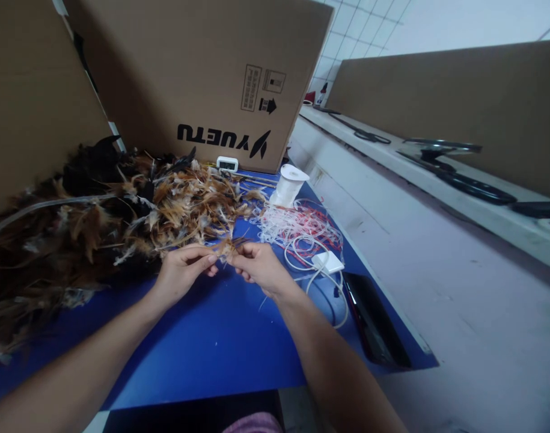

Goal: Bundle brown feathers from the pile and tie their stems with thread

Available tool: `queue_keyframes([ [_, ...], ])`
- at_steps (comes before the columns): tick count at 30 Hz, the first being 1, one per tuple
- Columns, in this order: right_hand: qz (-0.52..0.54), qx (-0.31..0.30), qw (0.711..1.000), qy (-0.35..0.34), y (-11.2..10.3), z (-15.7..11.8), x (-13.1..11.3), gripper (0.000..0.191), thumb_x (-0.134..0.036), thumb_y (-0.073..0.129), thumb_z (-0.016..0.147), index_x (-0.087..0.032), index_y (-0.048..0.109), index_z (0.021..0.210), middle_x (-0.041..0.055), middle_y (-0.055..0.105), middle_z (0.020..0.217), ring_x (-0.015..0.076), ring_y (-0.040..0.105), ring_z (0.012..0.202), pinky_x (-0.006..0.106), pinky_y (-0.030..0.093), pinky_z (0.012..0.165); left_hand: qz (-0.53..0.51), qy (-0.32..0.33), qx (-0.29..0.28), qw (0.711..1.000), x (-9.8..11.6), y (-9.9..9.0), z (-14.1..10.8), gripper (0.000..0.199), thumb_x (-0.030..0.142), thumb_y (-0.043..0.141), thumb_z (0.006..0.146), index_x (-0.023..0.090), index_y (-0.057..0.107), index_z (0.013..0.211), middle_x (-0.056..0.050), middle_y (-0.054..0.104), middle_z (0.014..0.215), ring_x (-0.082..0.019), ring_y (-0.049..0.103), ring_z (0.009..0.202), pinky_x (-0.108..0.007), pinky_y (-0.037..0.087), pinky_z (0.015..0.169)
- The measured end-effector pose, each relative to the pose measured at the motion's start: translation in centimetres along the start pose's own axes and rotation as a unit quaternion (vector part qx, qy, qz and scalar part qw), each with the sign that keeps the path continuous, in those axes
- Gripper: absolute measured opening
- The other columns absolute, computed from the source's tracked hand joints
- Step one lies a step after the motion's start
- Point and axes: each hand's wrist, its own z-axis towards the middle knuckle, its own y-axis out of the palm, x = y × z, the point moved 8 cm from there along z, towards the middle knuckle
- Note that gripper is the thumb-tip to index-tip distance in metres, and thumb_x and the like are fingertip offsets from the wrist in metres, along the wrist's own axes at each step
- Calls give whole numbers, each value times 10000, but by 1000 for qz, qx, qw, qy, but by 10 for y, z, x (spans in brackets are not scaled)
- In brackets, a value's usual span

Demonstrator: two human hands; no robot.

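Both hands meet above the desk (pixel 202 355), near its middle, with a small tuft (pixel 229 246) of brown feathers between them. The fingers of the left hand (pixel 182 270) are pinched together at the tuft's left side, thumb against forefinger; those of the right hand (pixel 263 267) are closed on its right side, the other fingers curled under. The tuft is held up off the blue surface, its darker tips spreading up and to the right — the exact grip inside it is too small to make out. Behind and to the left lies a large pile (pixel 189 195) of loose feathers, brown, tan and black, reaching along the desk's left side. A white spool (pixel 287 186) stands beyond the right hand, and just in front of it is a tangle of white and red cord (pixel 297 225). Nearer, a white cable (pixel 345 310) loops beside a flat white block (pixel 327 262), and a black phone (pixel 376 322) lies along the desk's right edge. A small white display (pixel 227 163) stands at the back, near a tall cardboard box (pixel 202 72) with upside-down lettering. On the right, a ledge (pixel 317 120) carries dark items and a small bottle (pixel 321 96).
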Motion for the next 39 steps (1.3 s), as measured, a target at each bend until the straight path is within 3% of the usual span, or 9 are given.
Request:
queue_keyframes([
  [4, 1, -1, 1000, 3, 0, 2, 4, 171, -186, 667, 686, -151, 539, 579, -80, 501, 416, 16, 352, 312, 153, 229, 323, 53, 44, -10, 998, 7, 1, 0, 146, 260, 641, 803, 162, 727, 737, -17, 648, 660, -119, 601, 584, -224, 497, 574],
  [11, 22, -28, 999, -14, 4, 5, 7, 354, -394, 799, 556, -144, 549, 574, -67, 494, 427, 21, 349, 329, 160, 219, 315, 107, 89, -7, 990, 9, 2, 0, 143, 250, 645, 796, 162, 734, 728, -47, 683, 746, -134, 627, 635, -230, 510, 590],
  [21, 62, -30, 998, -15, 8, 7, 11, 413, -458, 801, 526, -146, 537, 585, -74, 479, 417, 12, 314, 315, 159, 198, 309, 159, 133, 13, 978, 19, 1, -4, 113, 232, 652, 786, 180, 743, 743, -57, 708, 781, -164, 653, 710, -247, 521, 635],
  [28, 63, -23, 998, -3, 5, 5, 10, 370, -427, 775, 573, -152, 529, 548, -53, 516, 435, 29, 390, 337, 151, 222, 302, 106, 77, -22, 991, 17, 4, -1, 147, 270, 638, 797, 180, 737, 736, -45, 680, 720, -149, 626, 617, -245, 509, 587],
  [32, 125, -20, 991, -32, -6, 1, -3, 308, -434, 693, 676, -144, 594, 645, -20, 589, 527, 49, 473, 389, 149, 272, 322, -7, -17, -2, 1000, 4, -1, 1, 129, 284, 678, 766, 166, 724, 747, -16, 652, 637, -129, 597, 559, -240, 487, 573],
  [36, 199, 3, 979, -52, -20, 0, -11, 336, -462, 644, 710, -129, 649, 752, -7, 593, 537, 66, 490, 394, 161, 269, 321, -129, -114, 0, 985, -10, 1, -1, 141, 278, 732, 716, 140, 716, 742, -12, 645, 602, -115, 583, 557, -226, 473, 568],
  [39, 199, 5, 978, -60, -22, 2, -10, 327, -454, 608, 731, -130, 652, 739, -1, 595, 541, 73, 496, 402, 168, 283, 330, -173, -148, -6, 974, -14, 3, -3, 145, 268, 743, 710, 127, 717, 730, -12, 639, 589, -96, 571, 554, -209, 462, 574],
])
